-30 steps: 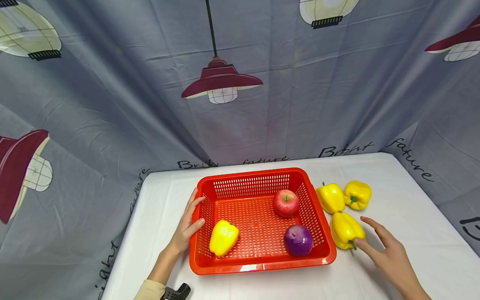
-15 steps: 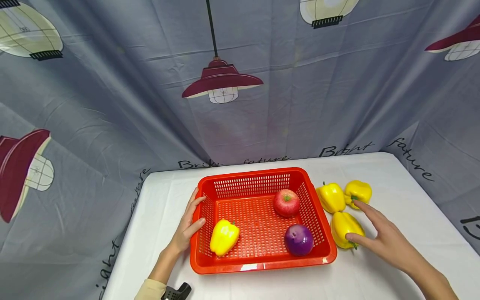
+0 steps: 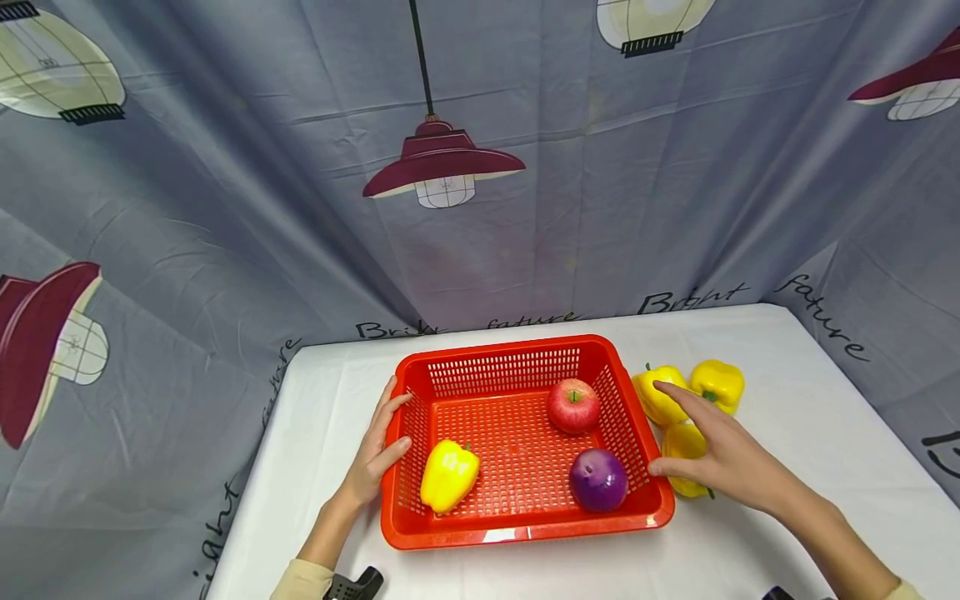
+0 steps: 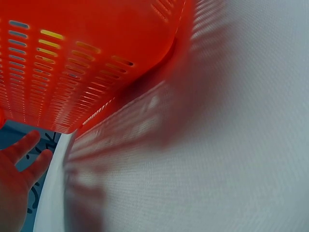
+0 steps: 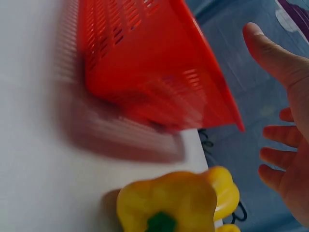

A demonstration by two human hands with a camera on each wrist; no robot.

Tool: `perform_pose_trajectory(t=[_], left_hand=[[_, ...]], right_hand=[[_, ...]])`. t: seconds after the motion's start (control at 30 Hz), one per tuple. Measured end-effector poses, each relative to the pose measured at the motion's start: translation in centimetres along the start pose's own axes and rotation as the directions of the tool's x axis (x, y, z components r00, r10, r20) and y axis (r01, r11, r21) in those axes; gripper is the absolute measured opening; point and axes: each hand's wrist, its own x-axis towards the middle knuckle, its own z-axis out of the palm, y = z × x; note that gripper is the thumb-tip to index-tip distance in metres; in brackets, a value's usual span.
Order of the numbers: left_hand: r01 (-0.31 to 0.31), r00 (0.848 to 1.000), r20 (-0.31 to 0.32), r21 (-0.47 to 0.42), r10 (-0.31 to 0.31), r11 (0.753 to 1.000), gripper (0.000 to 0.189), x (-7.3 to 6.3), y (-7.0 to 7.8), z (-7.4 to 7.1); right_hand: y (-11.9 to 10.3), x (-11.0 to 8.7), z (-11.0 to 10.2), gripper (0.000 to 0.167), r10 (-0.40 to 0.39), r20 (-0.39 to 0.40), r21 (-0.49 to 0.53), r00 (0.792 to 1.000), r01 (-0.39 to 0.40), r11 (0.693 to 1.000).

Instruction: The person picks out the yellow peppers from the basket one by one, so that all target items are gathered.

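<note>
While the left hand (image 3: 371, 457) rests against the left rim of the red basket (image 3: 435, 540), fingers spread, the right hand (image 3: 716, 454) hangs over three yellow peppers (image 3: 717, 383) just outside, thumb and fingers apart; inside, one yellow pepper (image 3: 450, 477) left; red apple (image 3: 573, 408) and purple round item (image 3: 597, 481) right.

We face a grey-blue fabric backdrop (image 3: 615, 183) that falls in soft folds and wraps round both sides. On it we see a printed maroon pendant lamp (image 3: 453, 161) in the middle, other lamps (image 3: 33, 342) at either side, pale bulbs (image 3: 56, 62) along the top edge, and black cursive lettering (image 3: 655, 304) along the bottom. Before it we have a softly lit white table (image 3: 795, 375) with rounded far corners
</note>
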Motion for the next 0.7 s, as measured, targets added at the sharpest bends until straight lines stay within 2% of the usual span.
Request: perform_pose_trajectory(t=[0.47, 0.7], left_hand=[[0.003, 1.000, 0.004, 0.005, -0.003, 1.000, 0.061, 0.0, 0.1, 0.0], [0.003, 1.000, -0.001, 0.016, -0.003, 1.000, 0.061, -0.1, 0.1, 0.0]], right_hand=[[-2.1, 3.4, 2.1, 0.102, -0.091, 0.074, 0.117, 0.993, 0.081, 0.990], [-2.9, 5.4, 2.6, 0.101, -0.115, 0.173, 0.181, 0.978, 0.083, 0.980]])
